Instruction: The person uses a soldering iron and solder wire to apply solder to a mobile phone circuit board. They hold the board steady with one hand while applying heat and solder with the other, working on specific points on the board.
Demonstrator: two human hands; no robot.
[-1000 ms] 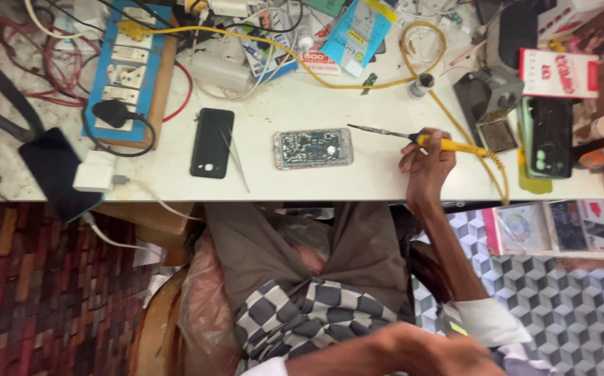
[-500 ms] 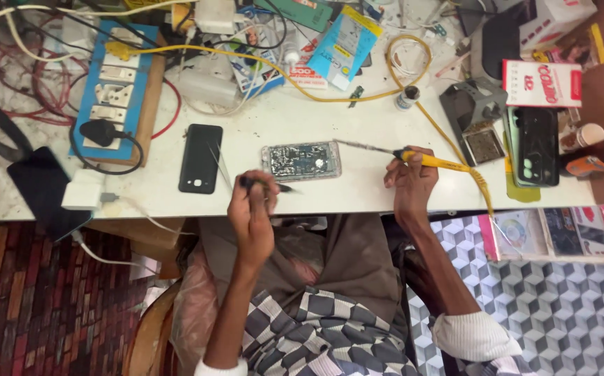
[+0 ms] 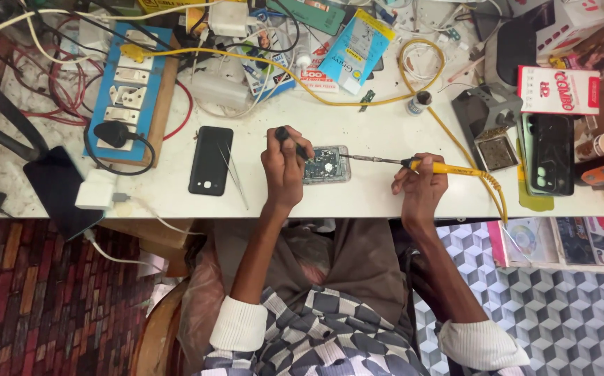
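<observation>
Here, an opened phone with its circuit board exposed (image 3: pixel 328 166) lies flat near the front edge of a white worktable (image 3: pixel 385 132), roughly at the middle of the bench and directly in front of the seated person. The left hand (image 3: pixel 283 167) is closed around a dark-handled tool (image 3: pixel 292 143) whose working end rests at the left part of the board; the hand partly covers that side of the phone. The right hand (image 3: pixel 422 186) grips the yellow handle of a soldering iron (image 3: pixel 413 164), whose thin metal tip points leftward and reaches the right edge of the board. A yellow cable (image 3: pixel 455 139) runs from the iron's handle back across the table in a loop.

Just left of the left hand lie metal tweezers (image 3: pixel 234 174) and, beside them, a black phone (image 3: pixel 211 160) placed face down. Farther left stands a blue power strip board (image 3: pixel 132 90) with a black plug (image 3: pixel 115 134) and tangled wires. To the right of the iron sit a grey metal stand (image 3: pixel 486 118), a dark phone with its back upward (image 3: pixel 548 153) and a red and white box (image 3: pixel 558 90). Small packets and loose cables crowd the back of the table.
</observation>
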